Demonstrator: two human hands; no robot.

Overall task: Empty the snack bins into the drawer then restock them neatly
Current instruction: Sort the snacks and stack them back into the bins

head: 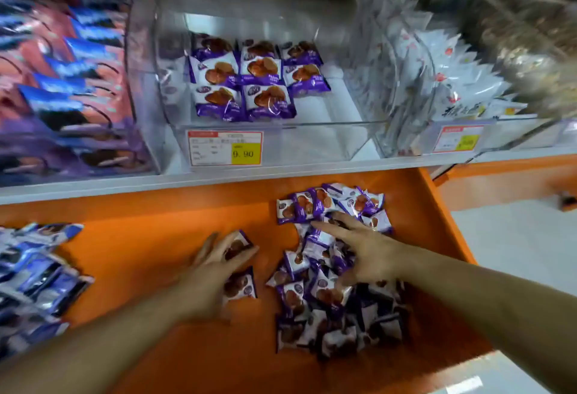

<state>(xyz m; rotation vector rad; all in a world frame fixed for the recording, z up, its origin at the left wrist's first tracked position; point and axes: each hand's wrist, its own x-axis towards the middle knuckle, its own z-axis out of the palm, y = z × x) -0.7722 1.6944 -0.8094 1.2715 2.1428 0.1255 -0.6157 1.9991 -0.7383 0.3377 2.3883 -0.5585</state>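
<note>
reaching into the orange drawer [156, 269], the left hand [215, 269] curls round one purple packet [239, 245]; right hand [362, 250] hovers spread and empty over the packet pile [331, 284], loose packets directly beneath, toward six o'clock; clear bin [265, 131] lies at twelve.

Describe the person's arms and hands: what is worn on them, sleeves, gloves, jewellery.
Both forearms are bare as far as the frame shows: no sleeve is in view. The left hand and the right hand wear no gloves. No watch, bracelet or ring can be seen on either, though the image is somewhat blurred.
</note>
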